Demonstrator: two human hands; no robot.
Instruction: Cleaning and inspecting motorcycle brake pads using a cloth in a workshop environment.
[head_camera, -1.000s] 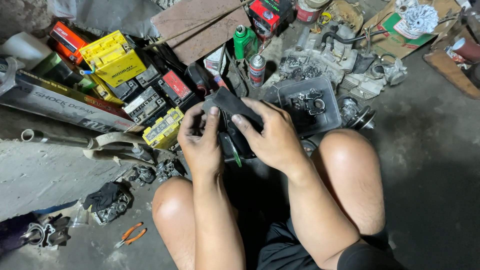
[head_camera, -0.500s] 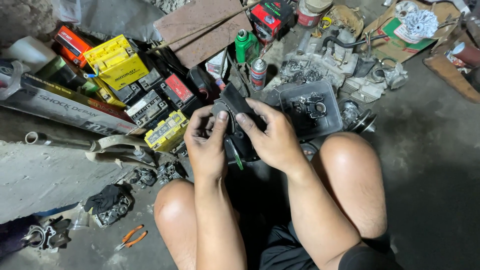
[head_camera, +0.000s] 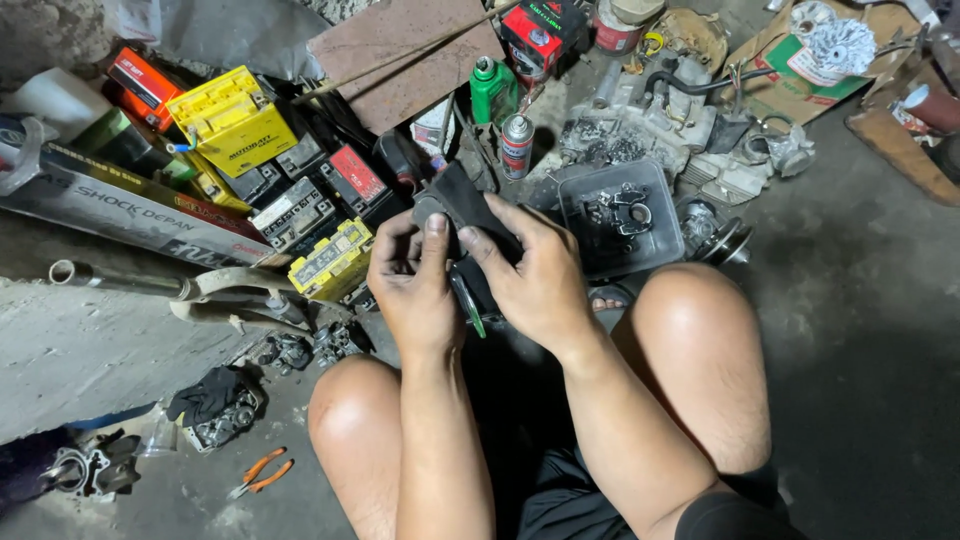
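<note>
I squat on a concrete floor with both hands raised between my knees. My left hand (head_camera: 415, 285) and my right hand (head_camera: 535, 275) both grip a flat black part (head_camera: 462, 200), thumbs pressed on its near face. A green-handled tool (head_camera: 468, 305) hangs just below the hands, between them; which hand carries it I cannot tell. Part of the black piece is hidden behind my fingers.
Yellow, red and black batteries (head_camera: 330, 262) are piled at the left. A clear tray of metal parts (head_camera: 620, 215) lies ahead right, with a green bottle (head_camera: 492, 90), a spray can (head_camera: 516, 145) and engine parts (head_camera: 650, 110) beyond. Orange pliers (head_camera: 260, 472) lie near my left knee.
My hands have stayed on the black part, turning it slightly; the thumbs have shifted on its face. The view has drifted a little downward.
</note>
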